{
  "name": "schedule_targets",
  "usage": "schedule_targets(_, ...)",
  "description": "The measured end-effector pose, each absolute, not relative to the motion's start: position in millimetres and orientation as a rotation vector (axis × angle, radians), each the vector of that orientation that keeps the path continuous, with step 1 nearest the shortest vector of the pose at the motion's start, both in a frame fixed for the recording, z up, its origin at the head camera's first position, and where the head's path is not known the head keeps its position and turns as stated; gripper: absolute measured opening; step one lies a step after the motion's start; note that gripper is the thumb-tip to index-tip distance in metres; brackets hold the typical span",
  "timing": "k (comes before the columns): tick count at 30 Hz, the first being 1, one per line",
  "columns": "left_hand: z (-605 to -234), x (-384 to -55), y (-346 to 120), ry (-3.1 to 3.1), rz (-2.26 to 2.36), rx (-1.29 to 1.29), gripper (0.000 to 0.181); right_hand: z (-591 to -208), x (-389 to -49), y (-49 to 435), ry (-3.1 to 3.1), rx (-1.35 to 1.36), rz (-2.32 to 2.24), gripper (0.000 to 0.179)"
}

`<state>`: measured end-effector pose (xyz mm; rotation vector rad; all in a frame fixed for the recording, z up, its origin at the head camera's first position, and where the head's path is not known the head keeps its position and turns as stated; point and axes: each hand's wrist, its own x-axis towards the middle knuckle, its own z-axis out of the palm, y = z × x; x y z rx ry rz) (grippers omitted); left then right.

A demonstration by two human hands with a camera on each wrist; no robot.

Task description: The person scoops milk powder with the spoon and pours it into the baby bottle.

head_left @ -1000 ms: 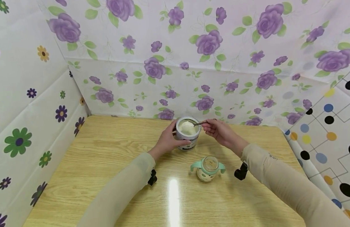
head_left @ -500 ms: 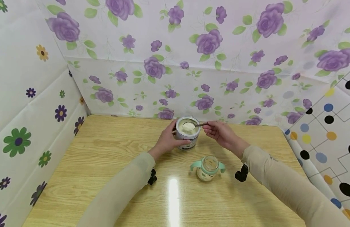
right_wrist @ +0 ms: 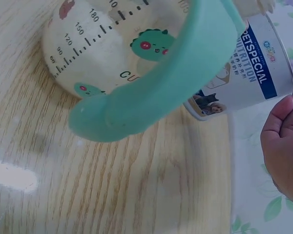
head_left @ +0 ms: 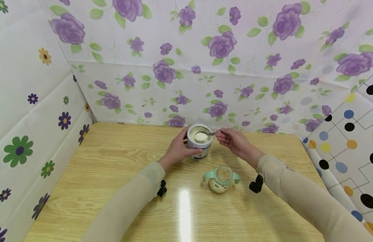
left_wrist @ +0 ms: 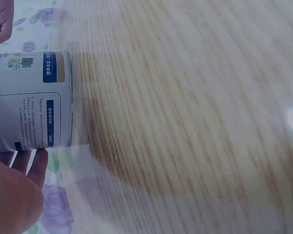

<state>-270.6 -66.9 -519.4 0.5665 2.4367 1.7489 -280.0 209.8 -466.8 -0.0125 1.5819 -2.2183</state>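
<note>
In the head view, my left hand [head_left: 178,148] grips the side of an open can of milk powder [head_left: 199,154], thumb across its front and fingers behind. My right hand [head_left: 234,142] pinches the handle of a metal spoon [head_left: 214,133] at the can's right rim. White powder [head_left: 200,136] fills the spoon's bowl, which lies within the can's mouth. From the left wrist, the can [left_wrist: 29,105] shows its printed label, with fingers [left_wrist: 36,165] against it. The right wrist view has the can [right_wrist: 244,73] behind a bottle, and the curled right hand [right_wrist: 288,141] beside it.
A baby bottle [head_left: 221,181] with two mint-green handles stands uncapped on the wooden table [head_left: 113,174], in front of the can and between the forearms. A flowered cloth wall [head_left: 162,94] rises behind the table, and a dotted one [head_left: 343,148] at right.
The heaped powder at the spoon has become a smaller, flatter mound, and more of the can's inside shows. The right hand has shifted only slightly; the left hand and bottle keep their places.
</note>
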Motion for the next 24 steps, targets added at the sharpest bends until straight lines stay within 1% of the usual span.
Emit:
schedule_targets(6,-516,-270,-70,2.414,1.732,0.556,0.106,-467,-281,207,1.61,-0.019,-2.207,0.036)
schedule_targets(11,-512,-265,-78,2.438,1.699,0.5,0.119,-467,-282,206,1.59,-0.02,-2.218,0.036)
schedule_targets(14,-506,-256,-88,2.465,1.687,0.444,0.122,-466,-283,206,1.572,-0.016,-2.227,0.035)
schedule_targets(19,-486,-237,-108,2.516,1.659,0.472,0.117,-465,-283,207,1.571,-0.015,-2.229,0.034)
schedule_targets(24,-467,-213,-116,2.521,1.635,0.605,0.107,-465,-283,208,1.557,-0.026,-2.229,0.035)
